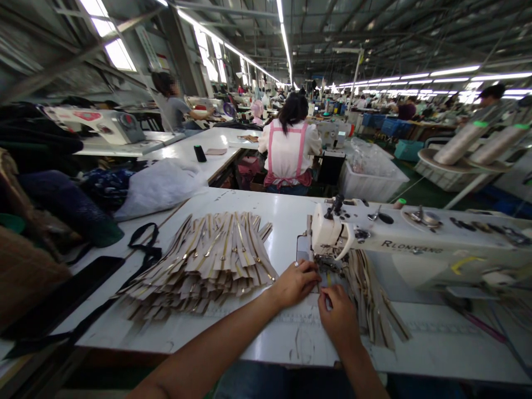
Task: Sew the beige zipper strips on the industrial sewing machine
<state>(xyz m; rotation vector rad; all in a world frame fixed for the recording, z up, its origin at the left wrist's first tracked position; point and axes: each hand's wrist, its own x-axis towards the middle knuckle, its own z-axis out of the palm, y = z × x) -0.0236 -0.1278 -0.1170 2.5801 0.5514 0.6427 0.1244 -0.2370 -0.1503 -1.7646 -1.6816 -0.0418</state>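
Note:
At the head of a white sewing machine [332, 233], a beige zipper strip [316, 289] lies by the presser foot, mostly covered by my fingers. My left hand [296, 282], with a ring on one finger, is closed with its bent fingertips on the strip, just left of the needle area. Nearer to me, my right hand [338, 317] pinches the strip's near end between thumb and forefinger. Left of my hands spreads a big pile of beige zipper strips [211, 260] with brass-coloured teeth and pulls. More zipper strips [369, 293] hang together right of the needle.
A black strap [145, 244] and a dark flat panel [70, 293] lie at left, near a white plastic bag [160, 185]. Ahead sits a co-worker [288, 144] in a pink apron. A white bin [369, 180] and thread cones [461, 143] stand at right.

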